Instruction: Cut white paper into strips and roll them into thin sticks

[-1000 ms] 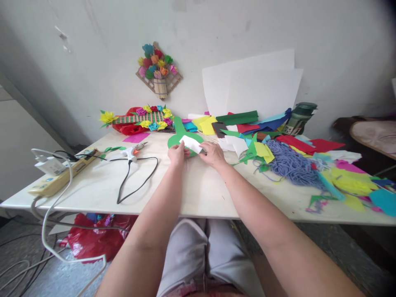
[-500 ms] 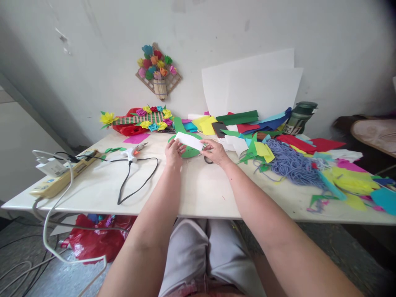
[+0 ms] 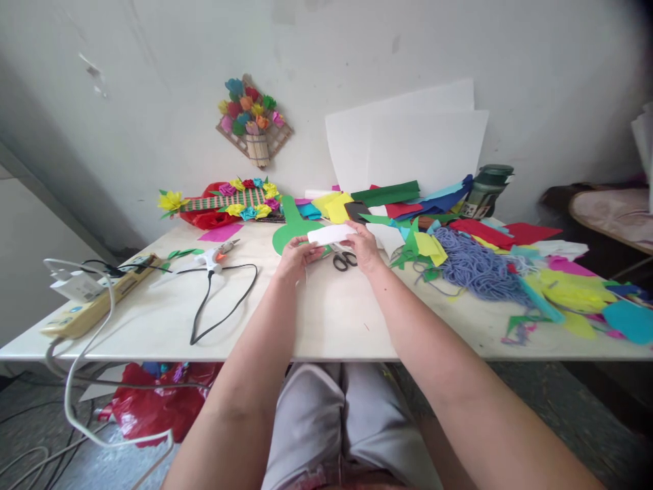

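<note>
Both of my hands hold a small white paper piece (image 3: 330, 234) just above the table. My left hand (image 3: 296, 256) pinches its left end, and my right hand (image 3: 366, 246) grips its right end. Behind the paper lies a green cut-out shape (image 3: 288, 230) flat on the white table (image 3: 331, 313). A pair of black-handled scissors (image 3: 345, 258) rests on the table between my hands, below the paper.
A glue gun (image 3: 213, 256) with a black cord lies left of my hands, beside a power strip (image 3: 96, 299). Coloured paper scraps (image 3: 571, 292) and purple yarn (image 3: 477, 267) cover the right side. White sheets (image 3: 408, 146) and a green bottle (image 3: 484, 190) stand by the wall.
My hands have lifted the white paper off the green shape and shifted it right. The scissors, hidden a second ago under my right hand, now show on the table.
</note>
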### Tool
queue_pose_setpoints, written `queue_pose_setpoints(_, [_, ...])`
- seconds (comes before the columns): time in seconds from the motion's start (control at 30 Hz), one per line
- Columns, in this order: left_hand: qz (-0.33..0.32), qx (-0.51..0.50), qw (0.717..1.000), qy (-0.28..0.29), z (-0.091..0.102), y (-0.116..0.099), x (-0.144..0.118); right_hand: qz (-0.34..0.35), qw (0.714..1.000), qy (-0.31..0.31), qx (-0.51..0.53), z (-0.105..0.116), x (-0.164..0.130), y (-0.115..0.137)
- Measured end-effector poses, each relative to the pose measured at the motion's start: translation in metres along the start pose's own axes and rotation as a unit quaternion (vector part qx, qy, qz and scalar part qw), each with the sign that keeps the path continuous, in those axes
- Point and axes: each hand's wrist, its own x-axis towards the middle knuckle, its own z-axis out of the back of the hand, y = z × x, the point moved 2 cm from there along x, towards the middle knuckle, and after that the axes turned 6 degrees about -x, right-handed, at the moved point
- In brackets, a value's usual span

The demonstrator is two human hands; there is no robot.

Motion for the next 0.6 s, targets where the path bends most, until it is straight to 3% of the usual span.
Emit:
queue_pose_setpoints(0.2, [0.065, 0.066, 0.992, 0.087, -0.003, 0.001, -0.004, 0.01, 0.999, 0.008, -0.051, 0.007, -0.002, 0.003])
queue_pose_setpoints(0.4, [0.043, 0.168, 0.98, 0.095, 0.003, 0.003, -0.003, 0.034, 0.986, 0.144, -0.072, 0.005, -0.006, 0.006])
queue_pose_setpoints(0.47, [0.021, 0.17, 0.981, 0.092, 0.004, 0.001, -0.001, 0.038, 0.984, 0.13, -0.112, 0.007, -0.005, 0.006])
queue_pose_setpoints(0.53, [-0.031, 0.131, 0.989, 0.057, 0.006, -0.002, 0.002, 0.037, 0.977, 0.073, -0.197, 0.013, -0.002, 0.008])
queue_pose_setpoints(0.6, [-0.07, 0.076, 0.995, 0.003, 0.009, -0.004, 0.006, 0.035, 0.943, 0.015, -0.331, 0.019, -0.001, 0.011])
